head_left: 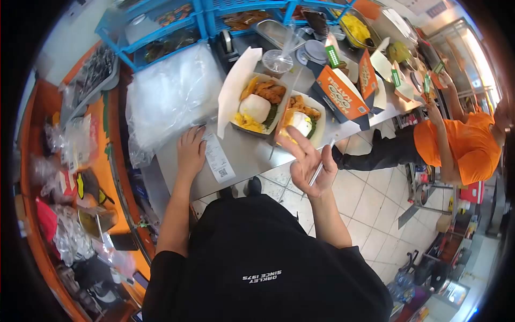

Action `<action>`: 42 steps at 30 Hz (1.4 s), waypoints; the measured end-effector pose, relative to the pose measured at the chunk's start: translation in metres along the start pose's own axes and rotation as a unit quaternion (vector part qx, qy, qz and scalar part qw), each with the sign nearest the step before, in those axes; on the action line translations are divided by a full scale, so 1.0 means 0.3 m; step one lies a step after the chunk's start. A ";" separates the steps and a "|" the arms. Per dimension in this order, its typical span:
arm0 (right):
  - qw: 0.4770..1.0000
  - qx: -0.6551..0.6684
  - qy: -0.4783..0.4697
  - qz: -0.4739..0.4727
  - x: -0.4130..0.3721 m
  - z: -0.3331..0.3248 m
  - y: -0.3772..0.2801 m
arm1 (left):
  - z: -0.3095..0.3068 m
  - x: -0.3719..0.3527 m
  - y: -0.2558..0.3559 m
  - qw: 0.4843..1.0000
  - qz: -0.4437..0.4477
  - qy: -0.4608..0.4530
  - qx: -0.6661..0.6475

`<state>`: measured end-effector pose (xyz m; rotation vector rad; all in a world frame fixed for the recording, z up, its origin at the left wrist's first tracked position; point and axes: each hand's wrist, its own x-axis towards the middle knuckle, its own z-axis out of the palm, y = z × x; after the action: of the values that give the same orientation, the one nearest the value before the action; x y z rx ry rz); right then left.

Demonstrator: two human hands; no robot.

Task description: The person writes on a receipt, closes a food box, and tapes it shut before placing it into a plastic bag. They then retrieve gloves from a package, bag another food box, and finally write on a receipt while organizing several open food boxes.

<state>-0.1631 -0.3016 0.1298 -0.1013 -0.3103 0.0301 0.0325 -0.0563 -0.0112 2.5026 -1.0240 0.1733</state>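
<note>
My left hand (191,152) lies flat on the metal counter (206,185), fingers spread, at the edge of a printed receipt (219,159). My right hand (313,167) is raised palm up, with a slim silver pen (317,173) held across the palm by the thumb. Its outstretched fingers reach over the near edge of an open food box (316,137) with rice, egg, fried pieces and greens. Left of it stands a second open food box (248,126) with rice, yellow egg, fried pieces and greens, its lid raised.
A stack of clear plastic bags (171,91) lies on the left of the counter. Blue crates (161,27) stand behind. Printed orange boxes (340,92) and a clear cup (277,61) are at the back. A co-worker in an orange shirt (456,145) stands at right.
</note>
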 end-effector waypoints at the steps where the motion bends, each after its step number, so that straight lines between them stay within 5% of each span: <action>1: 1.000 -0.004 0.000 -0.007 -0.002 -0.017 -0.003 | -0.001 0.001 0.006 1.000 -0.011 0.004 0.015; 3: 0.987 -0.124 -0.100 0.025 0.004 -0.061 -0.010 | -0.003 0.004 0.008 1.000 -0.008 0.000 0.011; 4: 0.991 -0.128 -0.026 0.025 -0.015 -0.036 -0.004 | -0.004 0.004 0.008 1.000 -0.013 -0.002 0.009; 11: 0.981 -0.191 -0.029 0.012 -0.032 -0.024 -0.019 | 0.001 0.002 0.008 1.000 -0.013 0.005 0.016; 13: 0.913 -0.362 0.190 0.005 -0.043 -0.046 -0.032 | 0.005 0.001 0.009 1.000 -0.017 0.017 0.009; 14: 0.909 -0.326 0.256 -0.034 -0.047 -0.053 -0.029 | 0.002 -0.005 0.008 1.000 -0.018 0.018 0.014; 16: 0.908 -0.300 0.287 -0.052 -0.082 -0.080 -0.047 | -0.005 -0.015 0.003 0.991 -0.047 0.067 -0.109; 19: 0.886 -0.287 0.348 -0.105 -0.146 -0.123 -0.080 | -0.017 -0.039 0.011 0.989 -0.050 0.100 -0.093; 21: 0.724 -0.509 0.440 -0.154 -0.180 -0.142 -0.109 | -0.020 -0.050 0.045 0.988 -0.060 0.111 -0.087; 23: 0.687 -0.553 0.448 -0.145 -0.204 -0.191 -0.156 | -0.010 -0.058 0.054 0.986 -0.073 0.123 -0.082; 25: 0.461 -0.753 0.420 -0.209 -0.167 -0.189 -0.162 | 0.023 -0.063 0.038 0.974 -0.140 0.132 -0.121; 27: 0.466 -0.742 0.443 -0.190 -0.171 -0.188 -0.175 | 0.040 -0.064 0.021 0.970 -0.144 0.141 -0.138; 29: 0.372 -0.817 0.428 -0.105 -0.194 -0.228 -0.213 | 0.036 -0.063 0.017 0.964 -0.153 0.154 -0.151; 33: 0.383 -0.786 0.484 -0.025 -0.171 -0.233 -0.204 | -0.026 -0.063 0.112 0.965 -0.072 0.226 -0.115; 35: 0.387 -0.779 0.432 -0.238 -0.131 -0.224 -0.158 | -0.093 -0.036 0.214 0.958 0.009 0.236 -0.159; 36: 0.424 -0.752 0.477 -0.167 -0.142 -0.213 -0.166 | -0.130 0.001 0.268 0.953 0.055 0.229 -0.190; 40: 0.470 -0.702 0.532 -0.044 -0.151 -0.176 -0.178 | -0.183 0.239 0.436 0.966 0.160 0.049 -0.195; 42: 0.467 -0.730 0.491 -0.088 -0.142 -0.187 -0.158 | -0.128 0.330 0.446 0.977 0.135 -0.006 -0.166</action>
<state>-0.1859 -0.3559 0.0686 -1.7840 0.9587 -0.5248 0.0129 -0.1880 0.0958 2.0637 -1.2802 0.0595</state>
